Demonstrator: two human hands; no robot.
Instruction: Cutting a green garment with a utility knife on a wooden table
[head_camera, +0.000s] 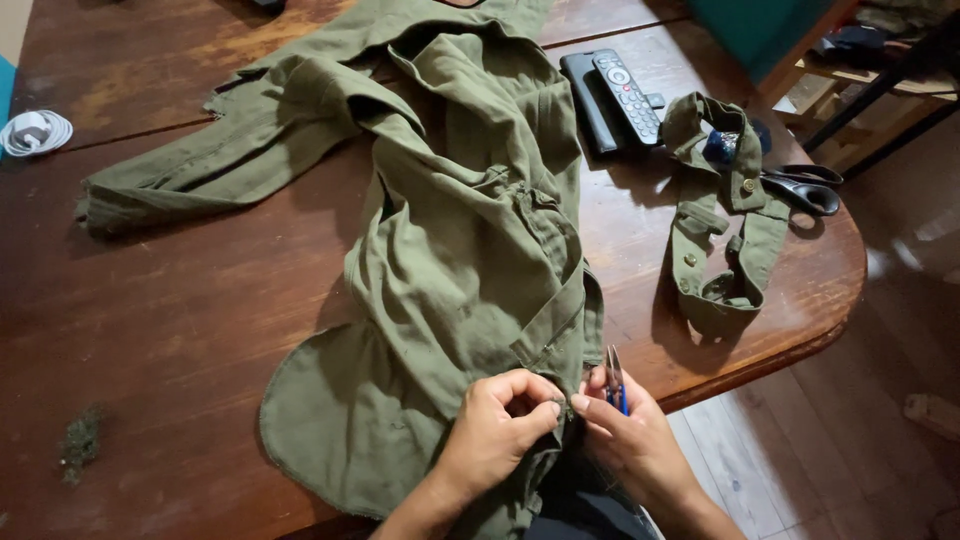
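A wooden table (150, 300) stretches away from both hands, and most of it ahead of them is covered by an olive-green shirt (460, 230), spread open with one sleeve running off far to the left. Its lower hem lies at the near table edge, where the left hand (495, 435) pinches a fold of the cloth between thumb and fingers. Just beside it, touching the same seam, the right hand (635, 435) is closed around small blue-handled thread snips (613, 380), blades pointing away. Ahead and to the right of the right hand lies a cut-off strip of green fabric (725, 230), with black scissors (805, 188) at its far side and two remote controls (612, 98) beyond. No container shows.
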